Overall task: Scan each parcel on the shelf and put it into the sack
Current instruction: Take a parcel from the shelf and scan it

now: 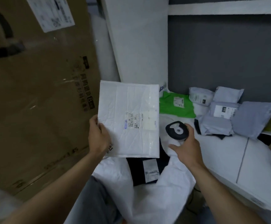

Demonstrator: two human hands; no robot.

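A tall cardboard box [34, 94] fills the left side, glossy with tape. It has a white label [50, 13] near its top and black print down its right edge. Beside it stand a translucent roll [101, 50] and a leaning white panel [136, 38]. Behind the white shelf [220, 151] is a dark grey wall [228, 54], crossed above by a white board [228, 8]. The light is dim.

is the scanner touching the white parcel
Apart. The head view shows a clear gap between the scanner and the white parcel.
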